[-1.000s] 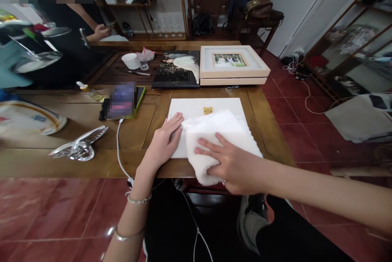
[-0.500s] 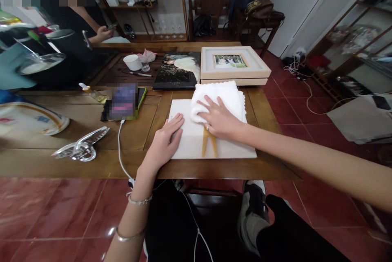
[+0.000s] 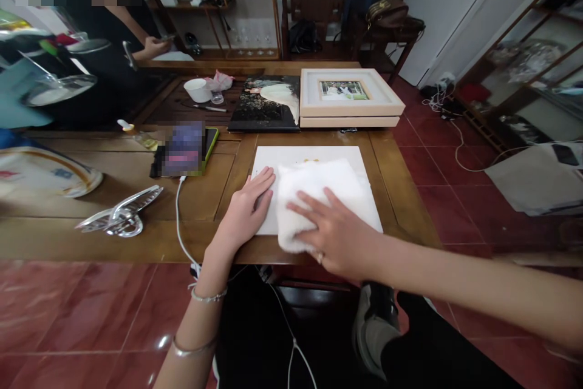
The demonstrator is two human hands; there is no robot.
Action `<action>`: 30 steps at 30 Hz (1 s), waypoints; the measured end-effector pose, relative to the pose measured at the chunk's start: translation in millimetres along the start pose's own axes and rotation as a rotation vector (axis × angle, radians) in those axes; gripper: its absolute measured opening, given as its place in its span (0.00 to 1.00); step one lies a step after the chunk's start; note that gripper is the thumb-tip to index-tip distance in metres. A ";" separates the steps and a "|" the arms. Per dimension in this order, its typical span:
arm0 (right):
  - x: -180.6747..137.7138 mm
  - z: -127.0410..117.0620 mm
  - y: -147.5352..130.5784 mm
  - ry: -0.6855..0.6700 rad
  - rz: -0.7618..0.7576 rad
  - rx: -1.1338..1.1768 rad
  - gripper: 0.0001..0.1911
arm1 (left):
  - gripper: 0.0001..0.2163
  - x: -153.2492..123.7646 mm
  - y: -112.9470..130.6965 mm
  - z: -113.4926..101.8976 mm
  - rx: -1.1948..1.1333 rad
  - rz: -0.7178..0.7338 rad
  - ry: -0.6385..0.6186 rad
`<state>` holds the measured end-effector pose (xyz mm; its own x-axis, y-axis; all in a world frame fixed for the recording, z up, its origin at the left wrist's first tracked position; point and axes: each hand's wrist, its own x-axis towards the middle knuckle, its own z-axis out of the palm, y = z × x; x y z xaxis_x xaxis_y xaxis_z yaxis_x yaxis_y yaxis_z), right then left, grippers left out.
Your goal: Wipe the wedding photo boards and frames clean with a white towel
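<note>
Cloth (image 3: 319, 179) sits closer to near edge of desk (image 3: 200, 204) than half a second ago: white, fluffy, under right hand (image 3: 339, 234), fingers spread. White panel (image 3: 291, 154) beneath; left hand (image 3: 248, 207) rests on its left edge, thumb out, just beside cloth.

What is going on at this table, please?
A person rests the right hand, fingers spread, on a folded white cloth lying over a white panel. The left hand lies flat on the panel's left side. A small yellow mark shows above the cloth. Beyond the panel, a dark picture lies beside a pale frame.
</note>
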<state>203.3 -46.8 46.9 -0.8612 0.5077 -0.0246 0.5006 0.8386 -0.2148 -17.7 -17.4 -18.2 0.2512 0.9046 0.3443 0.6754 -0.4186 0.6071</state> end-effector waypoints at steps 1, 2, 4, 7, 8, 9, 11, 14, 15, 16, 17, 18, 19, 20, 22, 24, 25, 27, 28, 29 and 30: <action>7.8 -2.7 10.4 -0.002 0.024 -0.009 0.20 | 0.18 -0.1 -0.2 0.1 -0.003 0.000 -0.003; 16.5 -5.4 21.3 -0.003 0.047 -0.019 0.21 | 0.18 -0.2 -0.3 0.2 -0.005 0.000 -0.004; 35.5 -10.6 42.4 -0.002 0.090 -0.025 0.23 | 0.18 -0.4 -0.4 0.3 -0.008 0.002 0.000; 62.8 -16.2 66.8 0.037 0.177 -0.025 0.23 | 0.18 -0.5 -0.5 0.5 -0.012 0.006 0.016; 70.1 -17.0 71.7 0.052 0.202 -0.027 0.22 | 0.18 -0.6 -0.5 0.5 -0.013 0.005 0.017; 75.9 -17.2 74.6 0.067 0.220 -0.035 0.22 | 0.18 -0.7 -0.6 0.6 -0.015 0.005 0.016; 81.8 -15.2 73.9 0.078 0.223 -0.062 0.22 | 0.18 -0.8 -1.0 0.4 -0.014 0.008 0.016; 73.5 -7.1 56.1 0.048 0.166 -0.101 0.23 | 0.18 -0.7 -1.3 -0.2 -0.008 0.013 0.006; 66.2 -3.8 46.4 0.038 0.138 -0.109 0.23 | 0.18 -0.5 -1.2 -0.6 -0.007 0.015 0.003; 57.3 -0.7 35.3 0.032 0.105 -0.112 0.23 | 0.18 -0.3 -0.9 -0.9 -0.007 0.015 0.001; 47.1 1.7 23.4 0.030 0.073 -0.111 0.22 | 0.18 0.0 -0.5 -1.2 -0.007 0.015 0.000; 36.5 3.1 11.2 0.031 0.041 -0.104 0.20 | 0.18 0.3 -0.1 -1.5 -0.009 0.015 -0.001; 26.0 3.2 -0.5 0.023 0.005 -0.083 0.19 | 0.18 0.5 0.2 -1.7 -0.009 0.014 -0.008; 16.5 2.2 -11.2 0.007 -0.030 -0.056 0.18 | 0.18 0.7 0.5 -2.0 -0.008 0.011 -0.017; 1.9 -3.0 -26.9 -0.037 -0.090 0.009 0.16 | 0.18 0.7 0.4 -2.2 -0.002 0.011 -0.031; -4.6 -10.1 -32.3 -0.081 -0.116 0.073 0.15 | 0.18 0.3 -0.3 -2.0 0.003 0.009 -0.030; -4.7 -13.5 -30.6 -0.095 -0.111 0.103 0.15 | 0.18 0.1 -0.8 -1.7 0.004 0.010 -0.027; 0.2 -18.7 -19.1 -0.099 -0.071 0.152 0.15 | 0.18 -0.4 -1.8 -0.8 0.001 0.015 -0.022; 4.9 -20.3 -10.1 -0.096 -0.043 0.164 0.15 | 0.18 -0.6 -2.2 -0.2 -0.002 0.016 -0.016; 10.7 -21.2 0.4 -0.090 -0.010 0.166 0.16 | 0.18 -0.7 -2.5 0.4 -0.005 0.019 -0.007; 17.4 -21.6 11.7 -0.084 0.026 0.159 0.17 | 0.18 -0.7 -2.7 0.9 -0.008 0.022 0.002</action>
<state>196.1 -23.8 65.0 -0.8557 0.5050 -0.1125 0.5084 0.7801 -0.3646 -19.1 -16.8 -20.7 0.2649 0.8949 0.3592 0.6640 -0.4394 0.6050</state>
